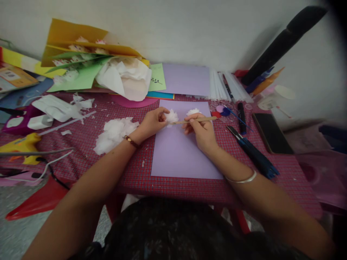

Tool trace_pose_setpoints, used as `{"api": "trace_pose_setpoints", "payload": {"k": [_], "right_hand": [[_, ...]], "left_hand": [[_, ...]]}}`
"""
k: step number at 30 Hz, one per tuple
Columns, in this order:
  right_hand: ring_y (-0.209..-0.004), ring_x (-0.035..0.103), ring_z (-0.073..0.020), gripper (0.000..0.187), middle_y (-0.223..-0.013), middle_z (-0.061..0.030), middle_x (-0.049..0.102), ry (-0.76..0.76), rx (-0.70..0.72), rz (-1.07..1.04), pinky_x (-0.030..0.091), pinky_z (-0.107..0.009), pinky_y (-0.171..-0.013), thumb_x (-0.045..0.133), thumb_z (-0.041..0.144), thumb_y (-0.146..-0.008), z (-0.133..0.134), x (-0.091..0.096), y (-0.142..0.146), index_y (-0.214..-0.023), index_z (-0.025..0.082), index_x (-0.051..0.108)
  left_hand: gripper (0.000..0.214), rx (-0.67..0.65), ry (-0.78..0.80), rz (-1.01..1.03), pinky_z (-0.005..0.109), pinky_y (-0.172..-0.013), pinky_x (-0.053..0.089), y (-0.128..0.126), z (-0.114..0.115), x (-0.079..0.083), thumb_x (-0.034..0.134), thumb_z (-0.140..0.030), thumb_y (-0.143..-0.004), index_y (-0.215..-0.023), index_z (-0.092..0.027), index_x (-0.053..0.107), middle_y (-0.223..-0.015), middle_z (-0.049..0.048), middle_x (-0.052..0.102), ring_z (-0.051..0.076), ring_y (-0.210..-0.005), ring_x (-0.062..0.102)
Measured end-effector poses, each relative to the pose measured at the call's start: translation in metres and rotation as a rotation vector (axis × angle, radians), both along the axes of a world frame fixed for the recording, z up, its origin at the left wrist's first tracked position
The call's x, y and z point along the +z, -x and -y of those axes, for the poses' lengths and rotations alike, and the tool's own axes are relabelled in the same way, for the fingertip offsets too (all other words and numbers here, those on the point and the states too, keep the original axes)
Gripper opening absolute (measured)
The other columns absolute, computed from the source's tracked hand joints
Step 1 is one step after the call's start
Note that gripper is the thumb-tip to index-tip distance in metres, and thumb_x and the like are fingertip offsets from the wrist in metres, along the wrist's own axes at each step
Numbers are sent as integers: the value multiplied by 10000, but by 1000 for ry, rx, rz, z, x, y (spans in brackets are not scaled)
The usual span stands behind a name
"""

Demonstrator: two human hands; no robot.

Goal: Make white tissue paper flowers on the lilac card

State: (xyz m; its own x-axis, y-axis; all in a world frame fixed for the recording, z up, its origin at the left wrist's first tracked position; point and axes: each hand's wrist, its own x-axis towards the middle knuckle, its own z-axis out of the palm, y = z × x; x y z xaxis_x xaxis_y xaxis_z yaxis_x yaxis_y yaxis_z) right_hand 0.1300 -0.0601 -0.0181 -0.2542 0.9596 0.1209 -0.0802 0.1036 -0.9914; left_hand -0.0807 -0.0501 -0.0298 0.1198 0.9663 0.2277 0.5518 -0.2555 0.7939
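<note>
My left hand [154, 122] pinches a small white tissue ball [171, 116] at the top of a lilac paper sheet [179, 151]. My right hand [200, 131] is closed round a thin wooden stick [195, 120] that lies level, its left tip touching the ball. A second white tissue ball [193, 112] sits on the sheet just behind the stick. A heap of torn white tissue [114, 133] lies on the red checked tablecloth [130, 169] beside my left wrist.
A yellow glue gun [24, 144] and cables lie at the left. Coloured paper sheets and crumpled tissue [127, 77] pile up at the back. Scissors and pens [252, 151], a black phone [271, 131] and white glue sticks [225, 88] lie at the right.
</note>
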Motion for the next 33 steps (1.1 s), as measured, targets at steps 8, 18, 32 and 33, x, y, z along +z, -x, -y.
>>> {"api": "trace_pose_setpoints", "payload": {"k": [8,18,32,33], "right_hand": [[-578,580,-101,196,-756,-5,654,-15,68,123,479,-270,-572,543,389,-892,1,-2,2,-931,205,599],[-575,571,-113,208,-777,-11,639,4,28,159,488,-281,-565,520,416,-908,0,-4,3,-940,219,577],[-912,640,-192,227,-1036,-73,671,-633,133,555,512,-357,-813,407,224,-961,12,-6,-2,-1065,230,609],[-915,638,-192,231,-1036,-74,669,-652,133,564,512,-354,-814,402,217,-962,12,-6,-2,-1069,229,606]], "left_hand": [[271,5,25,18,215,-593,418,-4,-3,2,661,-65,-720,-966,-173,625,-680,-48,575,78,-604,531],[250,10,22,-33,227,-609,425,-3,-4,2,646,-92,-736,-974,-169,635,-694,-35,587,95,-635,542],[227,28,65,-11,252,-675,492,6,2,5,607,-118,-722,-945,-151,634,-805,23,664,124,-724,606],[213,19,78,-22,251,-666,489,8,2,6,598,-113,-719,-926,-152,634,-802,26,667,126,-723,606]]}}
